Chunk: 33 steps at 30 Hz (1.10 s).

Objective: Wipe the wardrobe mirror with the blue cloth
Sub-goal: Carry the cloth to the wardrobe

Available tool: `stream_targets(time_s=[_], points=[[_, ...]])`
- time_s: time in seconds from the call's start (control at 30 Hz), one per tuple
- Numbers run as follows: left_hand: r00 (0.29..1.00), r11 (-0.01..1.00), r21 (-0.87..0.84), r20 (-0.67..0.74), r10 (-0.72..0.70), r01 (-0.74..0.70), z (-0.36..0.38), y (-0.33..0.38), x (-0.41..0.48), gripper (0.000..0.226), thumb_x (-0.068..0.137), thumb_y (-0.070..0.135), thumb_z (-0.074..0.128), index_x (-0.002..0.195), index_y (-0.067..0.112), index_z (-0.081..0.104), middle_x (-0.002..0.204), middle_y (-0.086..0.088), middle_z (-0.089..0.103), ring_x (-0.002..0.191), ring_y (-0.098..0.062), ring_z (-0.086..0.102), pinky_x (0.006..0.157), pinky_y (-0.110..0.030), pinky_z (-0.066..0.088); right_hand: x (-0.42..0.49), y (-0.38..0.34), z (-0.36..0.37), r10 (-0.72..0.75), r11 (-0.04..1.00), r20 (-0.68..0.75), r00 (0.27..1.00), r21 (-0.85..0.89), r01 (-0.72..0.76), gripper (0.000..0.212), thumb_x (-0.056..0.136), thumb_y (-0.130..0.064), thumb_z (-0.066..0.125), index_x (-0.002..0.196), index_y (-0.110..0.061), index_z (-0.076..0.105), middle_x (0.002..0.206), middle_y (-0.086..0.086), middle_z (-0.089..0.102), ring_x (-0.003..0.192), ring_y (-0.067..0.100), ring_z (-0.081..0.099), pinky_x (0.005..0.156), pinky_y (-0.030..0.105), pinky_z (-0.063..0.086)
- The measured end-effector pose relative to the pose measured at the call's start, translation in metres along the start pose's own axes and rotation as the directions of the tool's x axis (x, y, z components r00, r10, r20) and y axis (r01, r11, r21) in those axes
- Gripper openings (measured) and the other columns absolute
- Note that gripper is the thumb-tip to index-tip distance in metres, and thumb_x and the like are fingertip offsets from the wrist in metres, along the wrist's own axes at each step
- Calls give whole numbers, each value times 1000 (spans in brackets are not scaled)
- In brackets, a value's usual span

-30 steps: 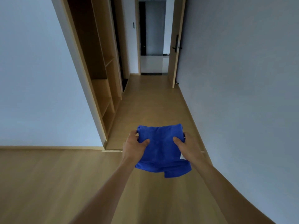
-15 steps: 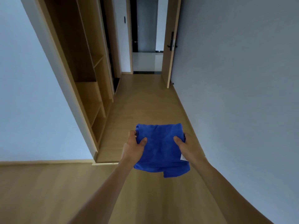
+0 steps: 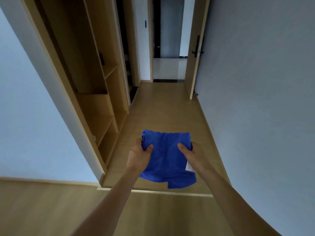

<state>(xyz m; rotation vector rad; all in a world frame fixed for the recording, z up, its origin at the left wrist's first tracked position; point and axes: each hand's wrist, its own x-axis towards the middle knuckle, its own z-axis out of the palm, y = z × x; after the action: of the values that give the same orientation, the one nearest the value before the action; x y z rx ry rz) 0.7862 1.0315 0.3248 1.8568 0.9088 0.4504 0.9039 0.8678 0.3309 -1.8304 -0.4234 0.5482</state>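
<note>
A folded blue cloth point(image 3: 166, 159) hangs in front of me over the wooden floor, held at both sides. My left hand point(image 3: 139, 155) grips its left edge with the thumb on top. My right hand point(image 3: 193, 155) grips the right edge the same way, beside a small white label point(image 3: 189, 166). An open wooden wardrobe point(image 3: 95, 86) with bare shelves stands ahead on the left. No mirror shows in this view.
A narrow wood-floored passage point(image 3: 163, 108) runs ahead between the wardrobe and a grey wall point(image 3: 255, 82) on the right. An open door point(image 3: 196, 53) with a dark handle stands at its far end. A white wall panel point(image 3: 25, 108) fills the left.
The view has advanced toward the passage and the wardrobe has drawn nearer. Both hands keep the same hold on the cloth.
</note>
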Motion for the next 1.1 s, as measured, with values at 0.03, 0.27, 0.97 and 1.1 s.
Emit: stream_targets(time_s=[0.03,0.27,0.97,1.1], points=[[1000,1000,-11,-9,-10,10,6,8,14,30,103,29,59,128,15,52,112,3,62,87,-10,56,82,-35,45,17,-3,-4,-3,1000,18,1000,11,3,20,99,-33,59,108,-16,64,105,2,72,94,15,69,82,34,57],[996,994,-87,-55,-75,70,40,31,87,37,104,25,58,136,14,43,108,9,53,92,-12,55,83,-33,41,121,-15,-24,-10,1000,68,998,-19,11,20,97,-36,60,107,-20,66,102,0,73,95,18,70,91,47,56],[992,998,19,-119,-49,52,27,58,397,48,101,35,64,140,9,53,130,-4,63,123,-23,59,78,-8,27,413,-80,57,-73,997,22,997,-4,73,8,100,-26,56,97,-25,63,100,2,72,93,16,70,85,40,58],[989,995,82,-141,-47,59,17,64,442,45,101,37,62,135,8,57,117,0,62,118,-20,59,82,-8,22,464,-86,73,-50,998,34,998,-46,51,12,99,-32,56,101,-24,64,98,0,73,92,16,70,88,47,57]])
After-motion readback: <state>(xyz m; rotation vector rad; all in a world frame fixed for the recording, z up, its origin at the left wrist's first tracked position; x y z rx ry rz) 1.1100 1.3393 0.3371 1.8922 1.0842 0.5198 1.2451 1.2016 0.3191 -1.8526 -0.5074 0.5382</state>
